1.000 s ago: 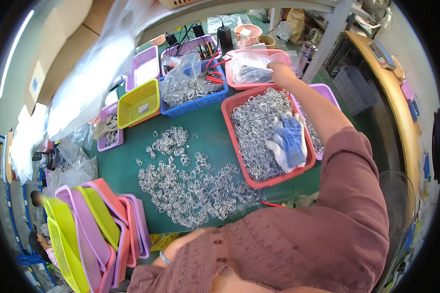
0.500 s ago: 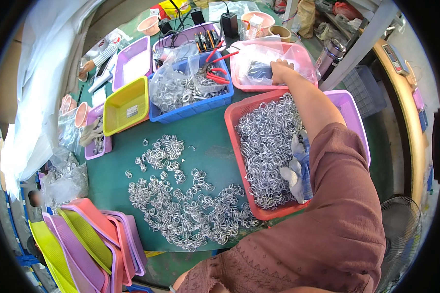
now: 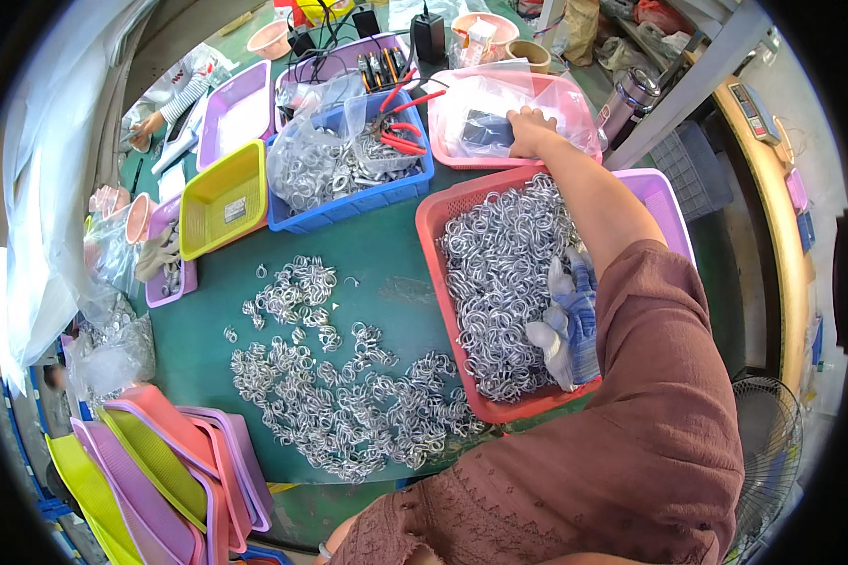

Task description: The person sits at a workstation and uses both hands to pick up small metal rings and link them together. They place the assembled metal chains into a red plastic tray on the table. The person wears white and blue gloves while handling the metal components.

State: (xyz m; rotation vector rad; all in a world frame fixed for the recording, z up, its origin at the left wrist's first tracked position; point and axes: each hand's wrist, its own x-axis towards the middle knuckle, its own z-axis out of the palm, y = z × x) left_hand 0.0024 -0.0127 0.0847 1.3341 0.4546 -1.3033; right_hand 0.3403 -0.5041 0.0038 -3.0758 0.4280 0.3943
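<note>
My right arm, in a brown sleeve, stretches over the table to the pink basket [image 3: 443, 155] at the far side. There my right hand [image 3: 533, 130] is closed at the right edge of a dark flat rectangular object [image 3: 486, 130], lying among clear plastic bags [image 3: 561, 108]. Some fingertips are hidden. Beneath the forearm a red basket [image 3: 433, 247] is full of silver metal rings [image 3: 504, 273], with blue-and-white gloves [image 3: 567, 325] on top. More rings [image 3: 349, 405] lie in loose heaps on the green table [image 3: 386, 264]. My left hand is out of view; only a little of that arm shows at the lower edge.
A blue bin [image 3: 349, 202] holds bagged metal parts and red-handled pliers [image 3: 403, 132]. Beside it stand a yellow-green tray [image 3: 193, 221] and a purple tray [image 3: 207, 122]. Stacked baskets [image 3: 160, 471] lean at lower left. Another person's hand [image 3: 149, 125] shows at far left.
The whole view has shifted slightly, so the table things sit further left. My right hand stays at the dark rectangular object, and more of that object shows now.
</note>
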